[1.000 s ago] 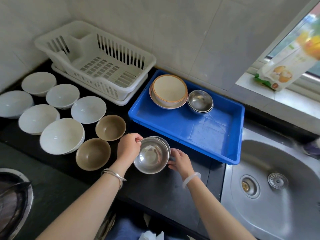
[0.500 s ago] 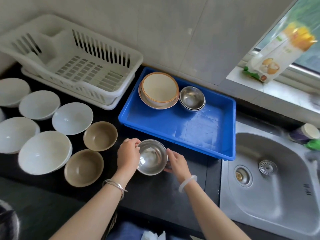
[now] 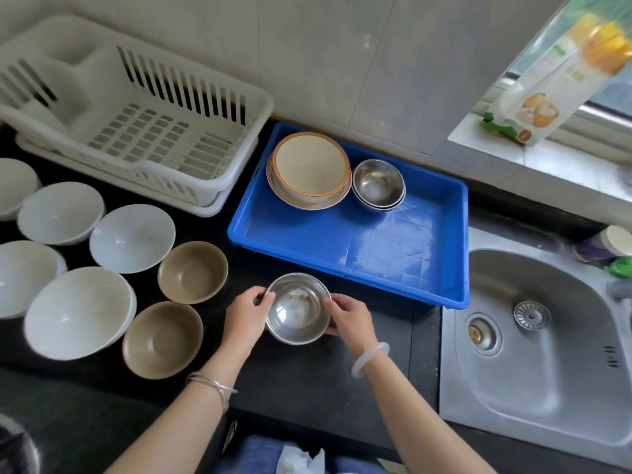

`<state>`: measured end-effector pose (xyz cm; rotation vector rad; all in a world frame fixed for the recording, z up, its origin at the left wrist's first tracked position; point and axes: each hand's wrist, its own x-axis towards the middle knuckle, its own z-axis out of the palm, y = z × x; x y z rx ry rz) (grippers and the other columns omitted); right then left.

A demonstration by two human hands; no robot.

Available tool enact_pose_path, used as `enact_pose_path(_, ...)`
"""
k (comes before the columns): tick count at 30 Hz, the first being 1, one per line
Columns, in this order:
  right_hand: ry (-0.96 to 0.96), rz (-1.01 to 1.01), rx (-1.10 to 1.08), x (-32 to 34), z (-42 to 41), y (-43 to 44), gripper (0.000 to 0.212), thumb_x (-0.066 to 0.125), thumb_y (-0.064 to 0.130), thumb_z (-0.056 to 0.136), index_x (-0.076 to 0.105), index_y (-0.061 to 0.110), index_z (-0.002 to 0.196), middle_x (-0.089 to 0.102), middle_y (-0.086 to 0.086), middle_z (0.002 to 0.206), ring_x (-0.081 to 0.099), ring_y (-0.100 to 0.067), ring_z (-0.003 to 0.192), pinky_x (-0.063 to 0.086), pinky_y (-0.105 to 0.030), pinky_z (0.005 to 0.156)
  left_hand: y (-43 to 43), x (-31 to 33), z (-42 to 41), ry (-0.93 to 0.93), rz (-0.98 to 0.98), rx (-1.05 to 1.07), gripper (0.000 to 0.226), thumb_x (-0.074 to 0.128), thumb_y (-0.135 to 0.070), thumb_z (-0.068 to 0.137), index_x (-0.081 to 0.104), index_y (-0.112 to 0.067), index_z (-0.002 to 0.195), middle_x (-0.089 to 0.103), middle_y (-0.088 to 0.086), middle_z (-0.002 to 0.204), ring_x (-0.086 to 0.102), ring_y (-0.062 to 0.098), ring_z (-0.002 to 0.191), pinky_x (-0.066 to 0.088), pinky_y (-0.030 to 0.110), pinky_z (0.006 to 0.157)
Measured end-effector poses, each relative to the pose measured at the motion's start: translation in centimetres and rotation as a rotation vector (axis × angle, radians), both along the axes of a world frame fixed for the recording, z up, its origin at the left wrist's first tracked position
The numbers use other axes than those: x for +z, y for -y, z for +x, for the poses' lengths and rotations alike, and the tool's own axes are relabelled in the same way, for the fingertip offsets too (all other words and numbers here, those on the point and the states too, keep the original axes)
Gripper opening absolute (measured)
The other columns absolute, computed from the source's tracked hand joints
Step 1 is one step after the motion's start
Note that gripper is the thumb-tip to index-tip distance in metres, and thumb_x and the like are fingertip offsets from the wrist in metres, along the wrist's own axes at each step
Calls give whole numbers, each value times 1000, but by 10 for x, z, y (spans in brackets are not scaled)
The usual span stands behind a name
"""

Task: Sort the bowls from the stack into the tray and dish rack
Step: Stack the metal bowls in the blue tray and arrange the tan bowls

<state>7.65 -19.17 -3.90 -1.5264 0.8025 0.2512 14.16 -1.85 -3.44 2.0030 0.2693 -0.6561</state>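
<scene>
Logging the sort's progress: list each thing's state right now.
held steel bowl, upright, gripped at its rim by both hands.
left hand, curled on its left rim.
right hand, curled on its right rim.
blue tray, holds dishes at its far end.
cream bowl, upright on a plate.
tray's steel bowls, nested, upright.
brown bowls, upright, apart.
white bowls, set out on counter.
dish rack, upright.

Your counter [image 3: 307, 381] is pretty loaded
You've got the rack [image 3: 136, 131] back left, blue tray [image 3: 307, 234] just right of it, white bowls [image 3: 131, 238] and two brown bowls [image 3: 192, 272] spread in front of the rack, sink [image 3: 547, 371] at the right end.
</scene>
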Motion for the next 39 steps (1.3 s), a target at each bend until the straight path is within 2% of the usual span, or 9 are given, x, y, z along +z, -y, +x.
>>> enact_pose_path(5, 108, -45, -42, 28, 13, 19, 17, 61, 22, 90, 74, 24, 79, 71, 9, 69, 68, -3, 68, 55, -18, 57, 14, 28, 19, 6, -174, 86, 9, 60, -29, 87, 63, -20, 88, 69, 4, 93, 67, 19, 86, 58, 32, 65)
enact_pose_path(9, 179, -71, -91, 56, 32, 51, 17, 61, 22, 89, 74, 22, 77, 69, 8, 67, 64, -2, 65, 55, -20, 56, 46, 59, 43, -2, -299, 117, 13, 61, -28, 87, 61, -15, 86, 65, 4, 91, 64, 16, 81, 54, 22, 57)
enact_pose_path(13, 238, -147, -170, 78, 58, 98, 18, 62, 20, 88, 72, 23, 74, 70, -1, 72, 65, -8, 65, 55, -20, 55, 98, 76, 67, -35, -415, 130, 13, 59, -23, 89, 61, -11, 95, 63, 4, 92, 63, 17, 84, 58, 30, 73)
enact_pose_path(17, 245, -216, -220, 84, 88, 148, 13, 62, 21, 88, 71, 22, 79, 70, 2, 73, 67, -8, 65, 54, -18, 55, 154, 77, 91, -25, -499, 147, 16, 55, -19, 92, 64, -11, 103, 66, 6, 98, 63, 17, 90, 56, 29, 80)
enact_pose_path(21, 198, -279, -232, 75, 122, 188, 12, 62, 22, 87, 69, 23, 77, 68, -1, 75, 68, -16, 71, 58, -25, 60, 201, 71, 119, 33, -416, 175, 27, 55, -19, 91, 63, -4, 113, 64, 6, 96, 62, 18, 84, 55, 33, 80)
enact_pose_path(23, 174, -301, -229, 68, 139, 202, 11, 61, 22, 87, 70, 18, 81, 67, -1, 72, 68, -17, 70, 58, -25, 60, 216, 69, 132, 73, -346, 163, 28, 56, -19, 90, 63, -5, 114, 65, 8, 102, 62, 26, 97, 52, 42, 90)
enact_pose_path(26, 147, -343, -215, 57, 158, 214, 16, 59, 22, 88, 72, 11, 89, 67, -1, 71, 66, -14, 64, 58, -22, 55, 231, 63, 147, 167, -209, 132, 28, 55, -16, 90, 61, -5, 115, 65, 12, 115, 60, 30, 107, 49, 43, 95)
enact_pose_path(31, 107, -412, -152, 44, 184, 218, 14, 58, 22, 88, 68, 16, 80, 72, -8, 78, 71, -25, 73, 59, -42, 79, 245, 50, 157, 264, 24, 50, 34, 47, -11, 94, 53, -7, 127, 59, 12, 127, 55, 29, 116, 47, 38, 95)
enact_pose_path(39, 79, -519, -66, 27, 193, 220, 25, 55, 24, 90, 72, 7, 86, 73, -15, 81, 69, -30, 78, 57, -45, 78, 256, 35, 150, 322, 216, -14, 33, 37, -5, 93, 54, -11, 120, 63, 13, 114, 59, 32, 103, 48, 38, 77)
